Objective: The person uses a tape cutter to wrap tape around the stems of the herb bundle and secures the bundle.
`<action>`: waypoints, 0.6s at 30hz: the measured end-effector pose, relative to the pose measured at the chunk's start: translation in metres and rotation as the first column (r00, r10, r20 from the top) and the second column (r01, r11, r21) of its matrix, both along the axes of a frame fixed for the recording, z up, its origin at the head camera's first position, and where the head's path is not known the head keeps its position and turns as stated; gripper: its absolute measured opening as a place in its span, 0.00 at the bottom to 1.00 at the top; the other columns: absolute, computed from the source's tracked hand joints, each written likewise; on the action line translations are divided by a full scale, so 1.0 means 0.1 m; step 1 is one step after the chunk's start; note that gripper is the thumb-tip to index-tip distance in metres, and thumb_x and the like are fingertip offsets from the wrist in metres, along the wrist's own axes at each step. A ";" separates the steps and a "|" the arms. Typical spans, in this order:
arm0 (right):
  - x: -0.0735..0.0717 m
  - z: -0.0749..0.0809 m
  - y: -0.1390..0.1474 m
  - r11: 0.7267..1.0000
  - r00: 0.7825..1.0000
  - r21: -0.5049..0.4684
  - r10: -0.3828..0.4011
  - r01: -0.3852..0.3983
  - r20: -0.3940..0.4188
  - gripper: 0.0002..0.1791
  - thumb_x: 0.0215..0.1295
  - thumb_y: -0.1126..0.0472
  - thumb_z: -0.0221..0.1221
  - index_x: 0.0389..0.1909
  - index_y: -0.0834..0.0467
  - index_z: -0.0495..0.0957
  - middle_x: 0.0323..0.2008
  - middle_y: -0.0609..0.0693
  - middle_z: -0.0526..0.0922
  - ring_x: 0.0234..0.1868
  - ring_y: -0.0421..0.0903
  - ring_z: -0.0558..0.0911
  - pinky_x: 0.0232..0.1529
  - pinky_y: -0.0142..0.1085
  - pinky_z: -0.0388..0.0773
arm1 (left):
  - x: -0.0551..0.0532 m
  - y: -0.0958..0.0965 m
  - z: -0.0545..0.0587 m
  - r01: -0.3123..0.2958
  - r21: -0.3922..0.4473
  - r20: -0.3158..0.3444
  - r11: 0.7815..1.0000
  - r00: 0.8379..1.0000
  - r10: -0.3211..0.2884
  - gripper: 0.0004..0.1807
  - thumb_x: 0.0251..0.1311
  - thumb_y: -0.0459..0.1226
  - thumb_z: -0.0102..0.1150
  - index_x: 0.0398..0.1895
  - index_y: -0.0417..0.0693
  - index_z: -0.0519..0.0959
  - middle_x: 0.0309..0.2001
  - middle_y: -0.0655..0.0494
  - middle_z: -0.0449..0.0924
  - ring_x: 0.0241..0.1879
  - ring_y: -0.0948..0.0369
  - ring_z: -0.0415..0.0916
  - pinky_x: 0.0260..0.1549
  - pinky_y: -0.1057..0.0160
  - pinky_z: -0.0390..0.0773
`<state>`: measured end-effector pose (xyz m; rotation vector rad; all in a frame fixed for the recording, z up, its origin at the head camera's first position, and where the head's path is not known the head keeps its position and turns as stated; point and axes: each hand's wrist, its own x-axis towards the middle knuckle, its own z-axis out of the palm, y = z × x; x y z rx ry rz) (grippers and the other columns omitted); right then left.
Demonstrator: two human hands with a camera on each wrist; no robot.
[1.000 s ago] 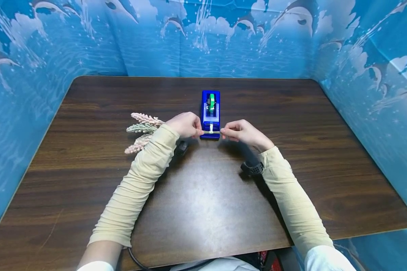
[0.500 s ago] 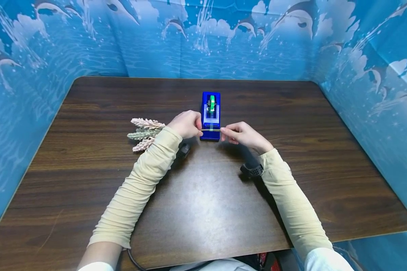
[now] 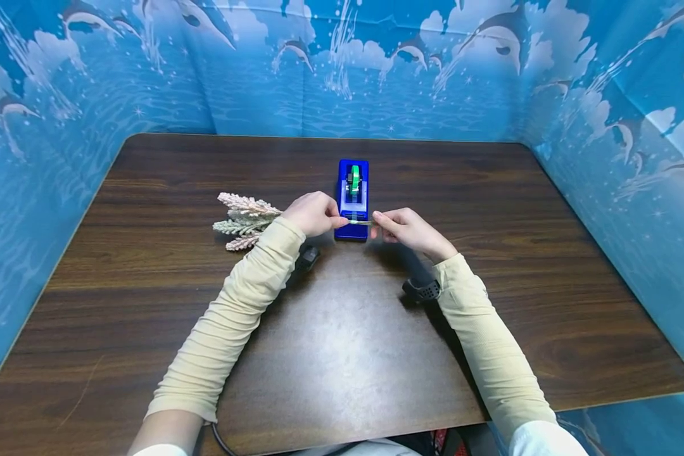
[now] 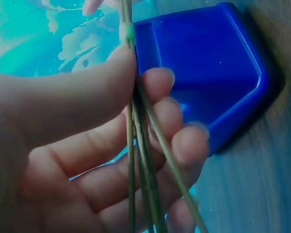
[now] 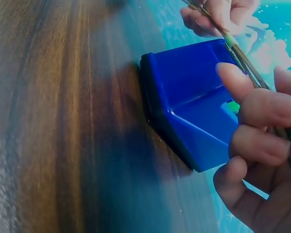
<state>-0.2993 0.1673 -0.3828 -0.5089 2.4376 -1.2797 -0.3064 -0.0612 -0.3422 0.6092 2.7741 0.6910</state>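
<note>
A bunch of artificial sprigs, pink and pale green (image 3: pixel 242 221), lies to the left in the head view, partly behind the left sleeve. Its thin stems (image 4: pixel 145 160) run through the left hand (image 3: pixel 312 214), which pinches them between thumb and fingers. A pale green band of tape (image 4: pixel 127 33) circles the stems just past the left thumb tip. On the other side of the band, the right hand (image 3: pixel 408 229) grips the stem ends (image 5: pixel 247 63). Both hands are over the front of a blue tape dispenser (image 3: pixel 351 232), whose green roll (image 3: pixel 355 179) sits toward the back.
The brown wooden table (image 3: pixel 342 354) stretches around the hands, with a blue dolphin-print curtain (image 3: pixel 251 95) behind it and at its sides. A black wrist camera (image 3: pixel 420 290) hangs under the right wrist. A dark cable (image 3: pixel 221 437) crosses the front edge.
The left fingertips have shifted right, closer to the tape band. The sprigs have turned a little, with the lowest pink one drawn inward. The strip at the dispenser's front no longer shows bright white.
</note>
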 end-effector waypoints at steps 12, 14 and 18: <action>0.01 -0.01 -0.02 0.999 0.993 0.018 -0.039 0.042 -0.116 0.16 0.72 0.57 0.53 0.35 0.69 0.76 0.24 0.53 0.74 0.27 0.44 0.71 0.33 0.32 0.69 | -0.03 0.03 -0.05 -0.056 0.068 -0.066 0.996 0.996 0.061 0.13 0.57 0.43 0.67 0.26 0.44 0.78 0.29 0.51 0.80 0.32 0.55 0.74 0.37 0.57 0.72; 0.01 -0.01 -0.02 0.999 0.985 0.041 -0.024 0.032 -0.170 0.15 0.71 0.57 0.54 0.36 0.67 0.77 0.26 0.56 0.76 0.29 0.45 0.73 0.34 0.33 0.70 | -0.03 0.03 -0.06 -0.062 0.081 -0.080 0.995 0.994 0.068 0.13 0.55 0.43 0.68 0.26 0.44 0.78 0.31 0.50 0.81 0.34 0.54 0.75 0.39 0.56 0.73; 0.01 -0.02 -0.01 0.996 0.960 0.083 -0.004 0.028 -0.279 0.11 0.70 0.57 0.56 0.36 0.62 0.78 0.27 0.56 0.78 0.28 0.45 0.73 0.32 0.34 0.70 | -0.04 0.04 -0.07 -0.055 0.095 -0.078 0.994 0.995 0.063 0.13 0.55 0.42 0.68 0.27 0.43 0.78 0.30 0.50 0.80 0.33 0.54 0.75 0.38 0.56 0.73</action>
